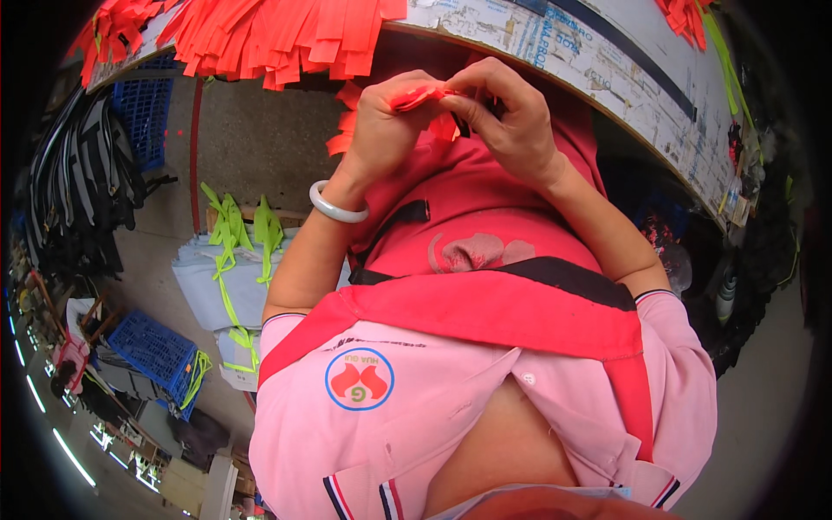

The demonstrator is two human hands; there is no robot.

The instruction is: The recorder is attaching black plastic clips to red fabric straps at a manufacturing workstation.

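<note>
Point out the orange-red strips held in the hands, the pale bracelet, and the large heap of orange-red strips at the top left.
Held strips (418,96): head view, on their folded upper part.
Pale bracelet (336,211): head view, lower side of the band.
Strip heap (282,36): head view, middle of the fringe.

Workshop, scuffed worktable (598,74), piled orange strips (286,39), blue plastic crates (149,351), concrete floor (247,130)

I watch remotely as the left hand (388,123) grips orange-red strips (414,96) and the right hand (511,113) pinches at their end; beyond the hands, more strips (295,39) drape over the table (598,65), with a blue crate (143,126) leftward
</note>
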